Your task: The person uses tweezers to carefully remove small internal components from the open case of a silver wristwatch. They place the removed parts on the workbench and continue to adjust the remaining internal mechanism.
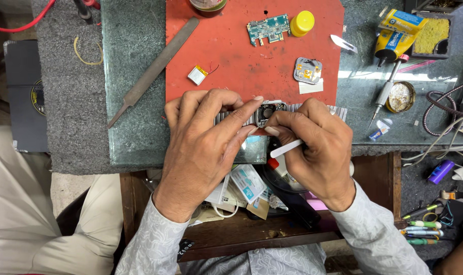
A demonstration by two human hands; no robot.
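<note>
My left hand (206, 135) grips a small silver watch body (270, 111) with a ribbed metal strap (337, 110) at the near edge of a red work mat (236, 71). My right hand (313, 150) also pinches the watch body and holds a thin white tool (285, 148) between its fingers. On the mat lie a small silver battery (197, 75), a green circuit board (268, 28), a yellow cap (302, 23) and a square metal back cover (308, 70).
A long metal file (152, 66) lies on the glass top (135, 102) to the left. At right are a yellow tube (394, 35), a screwdriver (386, 91), a round tin (400, 97) and cables (445, 112). An open drawer (252, 203) below holds clutter. Another person's leg (18, 203) is at left.
</note>
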